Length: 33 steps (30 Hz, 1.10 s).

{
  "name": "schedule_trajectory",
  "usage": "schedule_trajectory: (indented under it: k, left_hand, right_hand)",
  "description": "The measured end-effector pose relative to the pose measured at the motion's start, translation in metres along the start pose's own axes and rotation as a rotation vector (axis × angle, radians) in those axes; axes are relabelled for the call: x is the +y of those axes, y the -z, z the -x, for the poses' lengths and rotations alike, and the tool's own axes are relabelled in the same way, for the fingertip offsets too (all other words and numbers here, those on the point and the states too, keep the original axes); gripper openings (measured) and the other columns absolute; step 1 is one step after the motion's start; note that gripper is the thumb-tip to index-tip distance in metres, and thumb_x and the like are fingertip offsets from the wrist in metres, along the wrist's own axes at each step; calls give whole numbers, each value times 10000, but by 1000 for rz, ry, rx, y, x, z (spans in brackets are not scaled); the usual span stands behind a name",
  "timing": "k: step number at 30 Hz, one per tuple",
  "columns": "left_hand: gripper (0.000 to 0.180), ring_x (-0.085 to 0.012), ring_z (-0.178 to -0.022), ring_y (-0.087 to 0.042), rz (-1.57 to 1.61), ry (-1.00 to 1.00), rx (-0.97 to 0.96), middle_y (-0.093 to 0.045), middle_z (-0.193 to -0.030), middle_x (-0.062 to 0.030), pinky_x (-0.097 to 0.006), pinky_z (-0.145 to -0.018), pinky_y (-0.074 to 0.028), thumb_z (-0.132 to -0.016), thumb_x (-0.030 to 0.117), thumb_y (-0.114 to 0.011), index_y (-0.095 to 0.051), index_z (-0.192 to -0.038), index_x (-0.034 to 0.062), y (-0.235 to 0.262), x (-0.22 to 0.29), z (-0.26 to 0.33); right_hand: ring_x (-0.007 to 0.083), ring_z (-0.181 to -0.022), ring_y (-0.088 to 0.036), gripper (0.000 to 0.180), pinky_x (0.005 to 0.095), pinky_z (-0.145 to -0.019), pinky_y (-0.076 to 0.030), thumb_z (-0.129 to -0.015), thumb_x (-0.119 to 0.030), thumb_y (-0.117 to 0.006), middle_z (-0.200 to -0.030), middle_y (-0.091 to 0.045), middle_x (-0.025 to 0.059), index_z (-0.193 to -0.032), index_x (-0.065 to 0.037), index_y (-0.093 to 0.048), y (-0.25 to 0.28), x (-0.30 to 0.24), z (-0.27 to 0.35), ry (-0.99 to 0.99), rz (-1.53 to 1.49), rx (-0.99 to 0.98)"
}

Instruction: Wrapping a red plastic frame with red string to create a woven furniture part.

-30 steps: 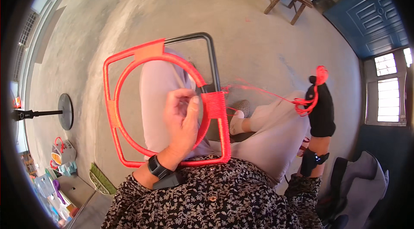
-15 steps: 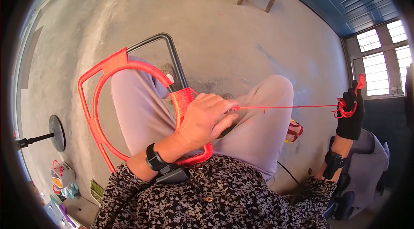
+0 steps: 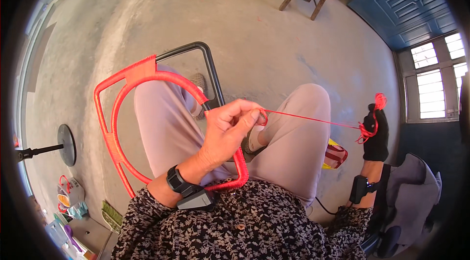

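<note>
Frame (image 3: 139,72) sits over the left thigh (image 3: 164,128), left hand (image 3: 224,130) nearest, pinching red cord (image 3: 313,119). Cord runs straight rightward to the gloved right hand (image 3: 376,135), looped there; its finger closure cannot be determined

two hands (image 3: 224,129), one frame (image 3: 141,71), one cord (image 3: 313,119)
</note>
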<state>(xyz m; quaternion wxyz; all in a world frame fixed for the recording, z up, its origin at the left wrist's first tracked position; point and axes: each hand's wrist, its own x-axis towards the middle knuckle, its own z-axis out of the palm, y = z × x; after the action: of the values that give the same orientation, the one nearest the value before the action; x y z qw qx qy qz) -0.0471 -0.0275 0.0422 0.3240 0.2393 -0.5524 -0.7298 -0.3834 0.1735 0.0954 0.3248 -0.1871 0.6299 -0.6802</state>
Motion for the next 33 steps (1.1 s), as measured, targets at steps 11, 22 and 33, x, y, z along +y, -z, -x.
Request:
schedule_trajectory:
  k: [11, 22, 33]
  left_hand:
    - [125, -38, -656, -554, 92, 94, -48, -626, -781, -5, -196, -610, -476, -920, 61, -536, -622, -978, -9, 1, 1, -1]
    - [70, -9, -624, -514, 138, 129, -80, -586, -703, 30, -183, -552, -433, -893, 32, -561, -609, -911, -16, -4, 6, 1]
    - [67, -27, -580, -519, 155, 167, -21, -569, -686, 29, -174, -503, -412, -891, 75, -569, -612, -887, 24, -7, 2, 1]
  right_hand:
    - [56, -548, -402, 133, 212, -491, -338, -831, -64, -517, -647, -423, -27, -961, -37, -522, -73, 32, 14, -138, 99, -106]
    - [76, -642, -562, 172, 251, -583, -454, -871, -146, -603, -721, -606, 17, -986, -19, -601, -191, 42, 35, -167, 554, -558]
    - [86, -670, -590, 182, 267, -601, -476, -805, -113, -676, -760, -646, 58, -953, -15, -636, -198, 35, 44, 162, 625, -307]
